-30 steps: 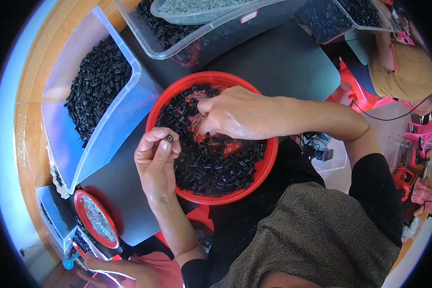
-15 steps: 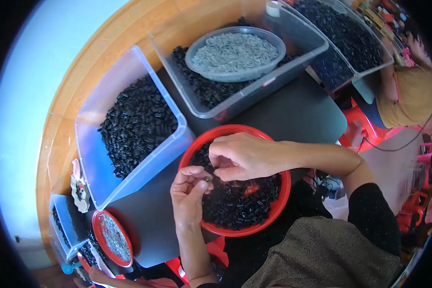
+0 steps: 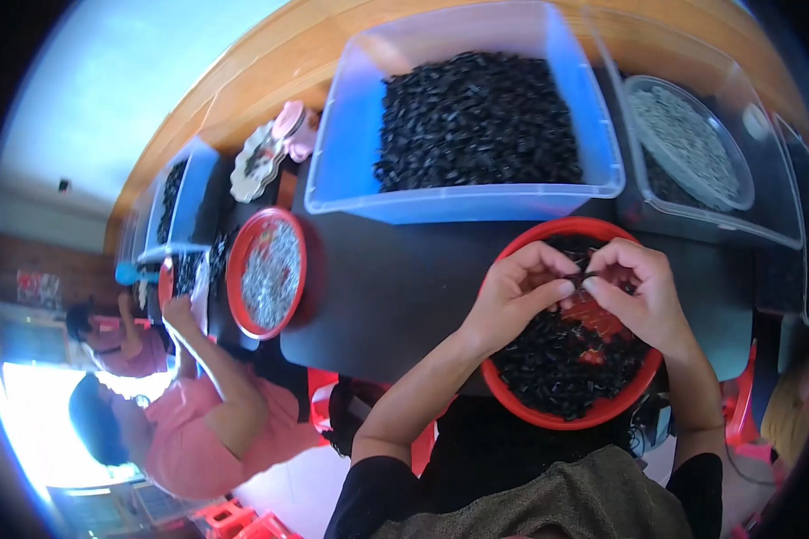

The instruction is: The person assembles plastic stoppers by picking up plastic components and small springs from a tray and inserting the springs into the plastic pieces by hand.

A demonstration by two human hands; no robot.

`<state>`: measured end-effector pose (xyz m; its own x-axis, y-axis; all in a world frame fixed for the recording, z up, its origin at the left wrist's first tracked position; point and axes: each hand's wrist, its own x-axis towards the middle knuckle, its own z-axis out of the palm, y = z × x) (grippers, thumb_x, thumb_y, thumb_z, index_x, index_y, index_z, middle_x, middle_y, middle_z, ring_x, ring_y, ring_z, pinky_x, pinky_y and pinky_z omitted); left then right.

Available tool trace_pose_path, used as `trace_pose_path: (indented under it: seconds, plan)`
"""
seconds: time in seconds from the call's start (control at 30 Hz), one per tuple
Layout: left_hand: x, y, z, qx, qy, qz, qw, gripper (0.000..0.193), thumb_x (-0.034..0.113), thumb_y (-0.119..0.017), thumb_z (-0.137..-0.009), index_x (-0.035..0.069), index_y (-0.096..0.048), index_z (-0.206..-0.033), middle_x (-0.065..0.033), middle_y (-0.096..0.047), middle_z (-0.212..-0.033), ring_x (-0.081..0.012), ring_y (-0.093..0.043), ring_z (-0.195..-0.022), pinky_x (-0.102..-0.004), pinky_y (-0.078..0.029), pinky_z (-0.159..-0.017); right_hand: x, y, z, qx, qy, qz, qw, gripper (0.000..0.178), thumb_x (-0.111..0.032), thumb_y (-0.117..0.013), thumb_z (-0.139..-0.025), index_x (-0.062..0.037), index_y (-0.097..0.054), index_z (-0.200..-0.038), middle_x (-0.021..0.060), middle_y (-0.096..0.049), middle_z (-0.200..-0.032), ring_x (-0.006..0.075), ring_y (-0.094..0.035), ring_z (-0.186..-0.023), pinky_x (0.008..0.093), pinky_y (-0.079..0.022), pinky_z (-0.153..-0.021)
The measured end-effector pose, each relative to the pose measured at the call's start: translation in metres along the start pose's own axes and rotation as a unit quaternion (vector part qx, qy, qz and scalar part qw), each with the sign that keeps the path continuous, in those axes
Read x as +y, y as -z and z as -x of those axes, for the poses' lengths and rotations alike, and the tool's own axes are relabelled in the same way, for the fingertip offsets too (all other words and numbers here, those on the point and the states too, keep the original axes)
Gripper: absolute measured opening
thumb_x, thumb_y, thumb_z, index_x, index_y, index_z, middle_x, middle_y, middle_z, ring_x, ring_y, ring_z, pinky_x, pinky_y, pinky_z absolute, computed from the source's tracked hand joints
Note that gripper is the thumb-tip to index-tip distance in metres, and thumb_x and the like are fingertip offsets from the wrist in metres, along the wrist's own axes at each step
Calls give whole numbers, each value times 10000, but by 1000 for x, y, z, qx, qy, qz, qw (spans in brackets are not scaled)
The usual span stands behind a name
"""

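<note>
Over a red basin (image 3: 645,382), my left hand (image 3: 523,292) and my right hand (image 3: 636,292) meet fingertip to fingertip. Both pinch a small dark piece (image 3: 584,277) between thumb and forefinger; the fingers cover most of it, so its exact shape cannot be made out. Below them, loose short black plastic pieces (image 3: 557,368) cover much of the basin's bottom, and its red floor shows through near the middle.
A clear bin (image 3: 467,205) heaped with black pieces stands beyond the basin. At right, a clear tub (image 3: 719,223) holds a bowl of small silvery pieces (image 3: 683,144). A red tray (image 3: 235,269) of silvery pieces and a scalloped plate (image 3: 245,187) lie left. A person in pink (image 3: 234,431) works there.
The view has swung left, so the basin now appears farther right. My right hand has come round to meet my left, and their fingertips have closed together on the small piece.
</note>
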<state>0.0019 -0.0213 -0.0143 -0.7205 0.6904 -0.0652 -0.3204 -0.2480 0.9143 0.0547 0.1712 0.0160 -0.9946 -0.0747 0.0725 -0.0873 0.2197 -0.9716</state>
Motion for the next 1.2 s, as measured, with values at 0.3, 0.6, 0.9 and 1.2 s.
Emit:
trace_pose_path:
  seconds: [0.3, 0.6, 0.9, 1.2]
  plan:
    - [-1, -1, 4, -43, -13, -19, 999, 157, 8, -527, -907, 28, -482, -1056, -32, -579, -863, -70, -571, -659, -198, -453, -572, 4, -1, 2, -49, -84, -68, 993, 62, -39, -639, -820, 9, -609, -846, -9, -589, -731, 19, -500, -567, 165, -376, -492]
    - [0, -7, 9, 12, -112, -176, 978, 75, -20, -537, -896, 7, -475, -928, -39, -572, -719, -85, -571, -630, -222, -456, -554, 6, -7, 8, -32, -145, -125, 981, 104, -64, -637, -828, 31, -615, -863, 41, -598, -678, 94, -552, -499, 192, -421, -462]
    - [-1, -1, 2, 23, -56, -71, 996, 129, -25, -505, -910, 14, -487, -1032, -68, -603, -887, -106, -596, -736, -221, -490, -653, 9, -6, -6, -27, -84, -115, 990, 117, -93, -628, -862, 9, -652, -913, 32, -631, -749, 72, -574, -597, 197, -448, -546]
    - [-5, -11, 0, 69, -45, -122, 989, 120, -44, -534, -893, -23, -514, -1009, -100, -636, -853, -124, -614, -717, -233, -505, -664, 14, -3, 3, -36, -157, -251, 954, 143, -111, -613, -892, 18, -643, -947, 52, -657, -773, 82, -620, -629, 195, -482, -539]
